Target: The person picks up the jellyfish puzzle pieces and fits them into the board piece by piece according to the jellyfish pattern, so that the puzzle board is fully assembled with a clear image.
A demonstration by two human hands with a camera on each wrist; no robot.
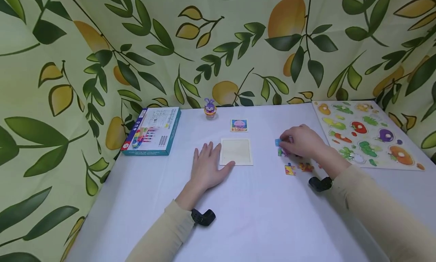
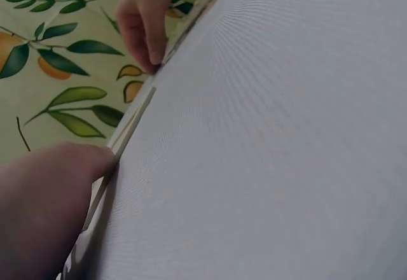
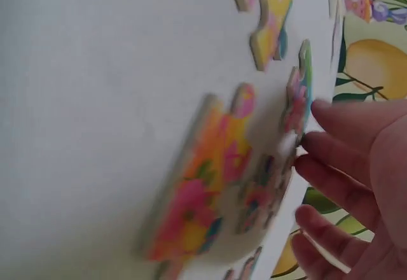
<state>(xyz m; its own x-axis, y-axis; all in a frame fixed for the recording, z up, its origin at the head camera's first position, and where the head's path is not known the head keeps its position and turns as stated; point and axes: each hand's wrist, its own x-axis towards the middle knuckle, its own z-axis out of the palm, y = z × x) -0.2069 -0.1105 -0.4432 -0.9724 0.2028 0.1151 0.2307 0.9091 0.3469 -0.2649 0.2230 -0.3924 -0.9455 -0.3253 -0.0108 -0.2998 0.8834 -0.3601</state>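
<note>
My left hand [image 1: 208, 167] lies spread on the table with fingers straight. Its thumb rests on the lower right edge of a square cream puzzle tray [image 1: 236, 152], and a finger lies by the tray's left side. In the left wrist view that thumb [image 2: 95, 159] touches the tray's rim. My right hand [image 1: 303, 141] is over a small group of jigsaw pieces right of the tray. In the right wrist view its fingertips [image 3: 311, 141] are at the colourful pieces [image 3: 296, 105]; whether they pinch one cannot be told. Nearer pieces include a yellow one [image 1: 290, 169] and an orange one [image 1: 305, 167].
A small picture card [image 1: 239, 125] lies behind the tray. A purple rabbit figurine [image 1: 210, 107] stands at the back edge. At left is a flat box [image 1: 151, 130]; at right, a vegetable picture board [image 1: 369, 135]. A leaf-patterned cloth [image 1: 190, 65] hangs behind.
</note>
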